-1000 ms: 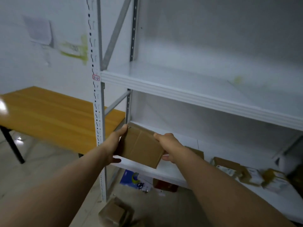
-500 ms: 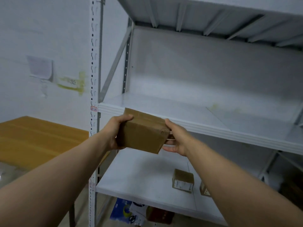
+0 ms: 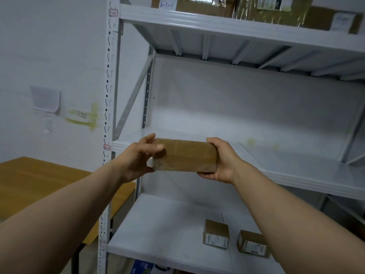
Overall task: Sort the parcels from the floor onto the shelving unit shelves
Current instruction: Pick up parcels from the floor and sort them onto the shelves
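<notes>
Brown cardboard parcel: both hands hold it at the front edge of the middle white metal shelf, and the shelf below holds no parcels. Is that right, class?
No. The head view shows two small labelled brown boxes on the lower white shelf. The rest stands: left hand and right hand hold the brown cardboard parcel at the front edge of the middle white shelf.

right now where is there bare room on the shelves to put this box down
The middle shelf is bare behind the held cardboard box, from the left upright to the right brace. The lower shelf is bare from its left edge to the two small labelled boxes. The top shelf is crowded with large parcels.
</notes>
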Demonstrator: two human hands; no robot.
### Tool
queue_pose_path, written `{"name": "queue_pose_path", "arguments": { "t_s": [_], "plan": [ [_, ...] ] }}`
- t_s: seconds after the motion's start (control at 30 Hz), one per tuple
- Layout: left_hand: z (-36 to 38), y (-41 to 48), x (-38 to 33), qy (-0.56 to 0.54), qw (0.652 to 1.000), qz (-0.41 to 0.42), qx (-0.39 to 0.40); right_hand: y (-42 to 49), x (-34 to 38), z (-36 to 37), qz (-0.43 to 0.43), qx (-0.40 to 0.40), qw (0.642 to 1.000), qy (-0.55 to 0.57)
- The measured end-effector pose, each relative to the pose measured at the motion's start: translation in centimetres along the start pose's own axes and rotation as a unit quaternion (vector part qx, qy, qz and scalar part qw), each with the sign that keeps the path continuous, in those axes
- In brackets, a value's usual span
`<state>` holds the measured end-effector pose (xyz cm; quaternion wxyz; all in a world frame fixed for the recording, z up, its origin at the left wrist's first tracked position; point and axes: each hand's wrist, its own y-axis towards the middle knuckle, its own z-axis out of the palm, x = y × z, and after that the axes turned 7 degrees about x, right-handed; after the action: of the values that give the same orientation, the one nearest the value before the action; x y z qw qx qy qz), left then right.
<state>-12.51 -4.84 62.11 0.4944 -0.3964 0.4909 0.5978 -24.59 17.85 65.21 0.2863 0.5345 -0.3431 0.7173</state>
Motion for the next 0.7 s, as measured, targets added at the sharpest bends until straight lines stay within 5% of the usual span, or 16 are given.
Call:
{"name": "queue_pose_path", "arguments": {
  "t_s": [0.1,0.33,0.7],
  "plan": [
    [0.1,0.1,0.1,-0.067,0.997,-0.006,-0.029,-0.1,-0.2,-0.2,-0.055,0.008,0.998,-0.011],
    [1.0,-0.6,0.0,-0.030,0.994,-0.097,-0.024,-0.4,-0.5,-0.1,-0.156,0.050,0.985,-0.047],
    [2.1,-1.1,-0.2,-0.026,0.999,-0.006,-0.029,-1.5,-0.9,-1.2,-0.096,0.059,0.987,-0.115]
  ]
}}
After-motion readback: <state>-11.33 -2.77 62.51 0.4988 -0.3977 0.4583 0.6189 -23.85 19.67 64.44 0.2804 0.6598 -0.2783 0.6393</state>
